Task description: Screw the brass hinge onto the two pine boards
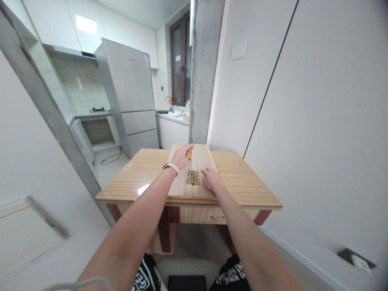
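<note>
My left hand (182,156), with a pale band at the wrist, is closed around the handle of a yellow screwdriver (190,154). The screwdriver stands roughly upright, its shaft reaching down to a brass hinge (192,177). That hinge lies flat across the seam between two pale wooden boards (201,155), with several screws or holes in its leaves. Just right of the hinge, my right hand (210,179) rests on the right board. Its fingers are curled toward the hinge, and whether anything is under the fingertips cannot be made out.
The boards lie on a striped wooden table (251,182) with a drawer (200,215) in front. A grey pillar (205,72) and white wall stand behind and to the right. Beyond the table are a fridge (130,81) and a sink counter (172,118). A cable (110,158) lies on the floor.
</note>
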Tool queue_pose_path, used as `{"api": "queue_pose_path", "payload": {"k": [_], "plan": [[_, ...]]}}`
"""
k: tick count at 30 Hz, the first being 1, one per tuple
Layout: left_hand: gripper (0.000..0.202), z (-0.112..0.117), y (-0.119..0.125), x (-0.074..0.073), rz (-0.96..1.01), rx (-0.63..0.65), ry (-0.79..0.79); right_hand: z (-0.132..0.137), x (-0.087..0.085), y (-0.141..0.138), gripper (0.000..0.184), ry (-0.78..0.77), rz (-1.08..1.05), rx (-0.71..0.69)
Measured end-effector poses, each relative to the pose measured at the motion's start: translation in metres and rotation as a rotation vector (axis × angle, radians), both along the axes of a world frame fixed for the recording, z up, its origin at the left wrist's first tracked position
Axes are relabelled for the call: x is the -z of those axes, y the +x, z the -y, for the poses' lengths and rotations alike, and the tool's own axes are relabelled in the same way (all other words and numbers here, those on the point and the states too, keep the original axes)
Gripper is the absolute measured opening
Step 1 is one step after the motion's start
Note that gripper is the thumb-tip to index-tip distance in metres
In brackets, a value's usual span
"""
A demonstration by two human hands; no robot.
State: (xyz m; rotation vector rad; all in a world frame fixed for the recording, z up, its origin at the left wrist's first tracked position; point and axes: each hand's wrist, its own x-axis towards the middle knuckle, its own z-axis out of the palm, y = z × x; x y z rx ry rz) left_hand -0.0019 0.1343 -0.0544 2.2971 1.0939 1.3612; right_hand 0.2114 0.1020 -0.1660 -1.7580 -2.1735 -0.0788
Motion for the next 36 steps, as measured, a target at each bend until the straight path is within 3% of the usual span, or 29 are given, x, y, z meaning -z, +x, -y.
{"api": "queue_pose_path", "payload": {"k": [4,11,19,24,30,36], "plan": [[0.045,0.001,0.003,0.004,0.092,0.008,-0.07,-0.002,0.002,0.002,0.044,0.007,-0.001,-0.001],[0.028,0.006,0.003,0.004,0.096,-0.115,-0.023,-0.004,0.003,0.002,0.045,-0.014,-0.014,-0.002],[0.043,-0.001,0.0,0.004,-0.001,0.029,0.044,-0.005,0.004,0.002,0.044,0.007,-0.004,-0.005],[0.042,-0.004,-0.001,0.009,0.089,0.004,-0.062,-0.004,0.003,0.001,0.044,-0.002,-0.003,-0.003],[0.031,-0.002,-0.003,0.008,0.134,-0.083,-0.036,-0.004,0.003,0.001,0.044,0.016,0.0,-0.001],[0.035,0.001,0.0,0.003,0.028,-0.009,0.013,-0.003,0.004,0.001,0.044,0.022,-0.001,-0.005]]}}
